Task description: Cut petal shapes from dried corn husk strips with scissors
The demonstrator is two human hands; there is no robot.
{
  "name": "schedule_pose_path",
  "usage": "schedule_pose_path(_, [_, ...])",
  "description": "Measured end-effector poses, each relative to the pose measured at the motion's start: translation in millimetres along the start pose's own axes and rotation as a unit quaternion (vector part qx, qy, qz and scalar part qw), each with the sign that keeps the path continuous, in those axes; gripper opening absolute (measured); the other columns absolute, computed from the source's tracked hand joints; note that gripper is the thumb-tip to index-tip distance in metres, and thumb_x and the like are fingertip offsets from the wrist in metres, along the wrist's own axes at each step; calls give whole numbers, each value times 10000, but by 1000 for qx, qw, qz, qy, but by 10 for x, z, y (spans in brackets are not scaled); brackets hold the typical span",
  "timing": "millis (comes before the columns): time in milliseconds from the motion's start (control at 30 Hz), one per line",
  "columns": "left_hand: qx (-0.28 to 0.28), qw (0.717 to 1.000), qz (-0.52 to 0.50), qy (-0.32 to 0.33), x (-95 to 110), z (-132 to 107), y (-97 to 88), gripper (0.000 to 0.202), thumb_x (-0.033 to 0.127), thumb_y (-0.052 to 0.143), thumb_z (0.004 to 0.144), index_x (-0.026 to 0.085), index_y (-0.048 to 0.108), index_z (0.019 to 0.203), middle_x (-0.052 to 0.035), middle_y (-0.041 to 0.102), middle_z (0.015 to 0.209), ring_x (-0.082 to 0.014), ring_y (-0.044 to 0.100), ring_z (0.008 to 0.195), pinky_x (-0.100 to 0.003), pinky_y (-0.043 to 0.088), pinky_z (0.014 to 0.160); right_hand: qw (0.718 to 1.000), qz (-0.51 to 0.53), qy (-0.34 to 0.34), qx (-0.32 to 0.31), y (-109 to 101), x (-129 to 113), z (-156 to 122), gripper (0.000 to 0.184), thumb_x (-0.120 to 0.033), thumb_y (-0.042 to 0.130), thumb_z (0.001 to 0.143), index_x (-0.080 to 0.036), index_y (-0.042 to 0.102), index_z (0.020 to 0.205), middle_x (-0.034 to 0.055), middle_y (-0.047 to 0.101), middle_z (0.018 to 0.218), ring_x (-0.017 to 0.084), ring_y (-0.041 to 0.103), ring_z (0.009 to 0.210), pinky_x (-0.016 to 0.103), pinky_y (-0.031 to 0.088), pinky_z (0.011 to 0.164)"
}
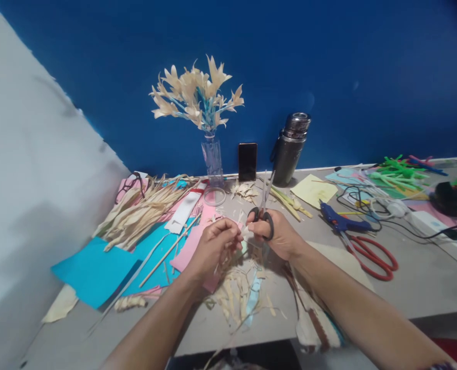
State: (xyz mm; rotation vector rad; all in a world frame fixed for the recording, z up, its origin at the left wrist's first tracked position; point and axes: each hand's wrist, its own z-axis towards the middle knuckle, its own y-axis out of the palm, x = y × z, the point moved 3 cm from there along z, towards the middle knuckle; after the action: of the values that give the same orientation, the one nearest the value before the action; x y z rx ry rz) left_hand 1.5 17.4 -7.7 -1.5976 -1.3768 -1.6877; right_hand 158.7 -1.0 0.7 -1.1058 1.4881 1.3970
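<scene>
Black-handled scissors (267, 226) are in my right hand (284, 237), its fingers closed around the handle loops and the blades pointing up and away. Just to the left, my left hand (221, 237) is closed in a pinch, its fingertips close to my right hand. Pale bits show near the left fingertips, but what they hold is too small to make out. Below both hands lie dried husk scraps (228, 298) and a light blue strip (253, 293).
Dried husks (144, 210) and blue paper (97, 270) lie left. A bottle vase (212, 162) of husk flowers (197, 92), a phone (247, 162) and a flask (290, 151) stand at the back. Right are a glue gun (342, 221), red-handled scissors (375, 257) and a power strip (436, 231).
</scene>
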Motion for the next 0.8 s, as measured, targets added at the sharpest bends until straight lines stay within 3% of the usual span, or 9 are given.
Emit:
schedule_pose_path(167, [-16, 1000, 16, 16, -17, -35, 56, 187, 229, 753, 703, 147, 606, 785, 4, 598, 668, -87, 560, 587, -199, 430, 571, 1000, 3, -12, 13, 59, 69, -31, 246, -286, 766, 641, -148, 619, 782, -35, 530, 599, 90, 423, 501, 220, 317, 477])
schedule_pose_path(367, [0, 997, -79, -15, -59, -3, 42, 193, 223, 743, 699, 153, 569, 744, 2, 600, 618, -86, 564, 549, -179, 406, 518, 999, -18, -24, 44, 148, 79, -79, 257, -299, 788, 631, -160, 617, 762, -43, 516, 559, 87, 401, 475, 228, 323, 473])
schedule_pose_path(633, [0, 997, -79, -3, 9, 1, -7, 161, 150, 713, 634, 138, 554, 652, 4, 580, 558, -73, 522, 486, -184, 397, 504, 999, -52, -3, 7, 114, 93, -80, 329, -284, 831, 589, -153, 625, 809, -11, 601, 640, 129, 531, 562, 248, 418, 544])
schedule_pose_path(800, [8, 990, -140, -5, -53, -31, 88, 193, 201, 753, 658, 141, 594, 751, 5, 593, 603, -79, 541, 520, -190, 412, 526, 998, -15, -30, 58, 194, 174, -99, 322, -325, 790, 641, -179, 560, 814, -20, 597, 568, 143, 559, 503, 263, 459, 518])
